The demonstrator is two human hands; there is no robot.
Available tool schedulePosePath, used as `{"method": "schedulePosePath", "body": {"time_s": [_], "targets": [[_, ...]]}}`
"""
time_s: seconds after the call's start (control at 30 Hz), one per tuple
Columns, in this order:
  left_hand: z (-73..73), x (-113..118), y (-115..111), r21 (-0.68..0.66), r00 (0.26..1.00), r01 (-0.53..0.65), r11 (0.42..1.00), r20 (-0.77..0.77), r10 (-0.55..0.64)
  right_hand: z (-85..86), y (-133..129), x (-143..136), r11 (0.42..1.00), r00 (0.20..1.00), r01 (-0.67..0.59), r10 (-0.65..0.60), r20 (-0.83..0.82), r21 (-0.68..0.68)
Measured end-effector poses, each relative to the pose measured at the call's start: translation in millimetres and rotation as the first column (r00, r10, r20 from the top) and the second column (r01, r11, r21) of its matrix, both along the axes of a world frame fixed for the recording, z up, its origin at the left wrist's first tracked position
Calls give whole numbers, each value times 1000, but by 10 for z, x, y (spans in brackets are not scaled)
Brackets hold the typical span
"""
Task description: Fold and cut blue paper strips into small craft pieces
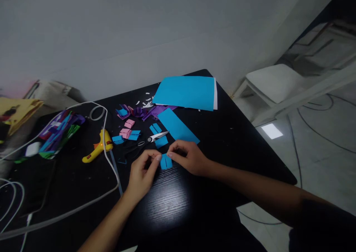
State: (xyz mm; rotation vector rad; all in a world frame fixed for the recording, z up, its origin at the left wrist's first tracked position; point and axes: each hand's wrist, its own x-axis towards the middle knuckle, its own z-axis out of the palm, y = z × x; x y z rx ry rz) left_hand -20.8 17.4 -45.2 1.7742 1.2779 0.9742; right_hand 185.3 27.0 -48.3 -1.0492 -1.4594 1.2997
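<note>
Between my two hands is a small piece of blue paper (166,162) with a dark slit or line down its middle. My left hand (144,170) pinches its upper left corner between thumb and forefinger. At the upper right corner, my right hand (190,156) grips the same piece. Just beyond lie scissors (158,136), blades pointing right, over other blue paper pieces (161,142). A longer blue paper strip (178,126) reaches to my right hand. Small pink folded pieces (125,133) and blue ones (118,139) sit left of the scissors.
A yellow glue gun (98,147) lies to the left, with a white cable (109,159) crossing it. Blue sheets (186,92) rest at the back of the black table (228,152), near purple paper scraps (155,111). Colourful strips in a bundle (59,131) are farther left. A white stool (275,81) stands right.
</note>
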Motion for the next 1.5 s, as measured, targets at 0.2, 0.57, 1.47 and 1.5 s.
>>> {"method": "schedulePosePath", "body": {"time_s": [0.2,0.57,1.47,1.5], "targets": [[-6,14,-1,-2,1000,-6,1000,10,6,-4,2,10,1000,1000,-8,8,20,1],[49,22,-4,6,1000,5,1000,25,-5,7,4,6,998,999,-30,28,-31,-53],[64,23,12,-79,997,-39,996,66,44,-4,57,25,941,967,-186,125,-222,-281],[75,23,18,-88,996,-46,995,73,53,-10,63,25,923,956,-220,139,-260,-317]]}}
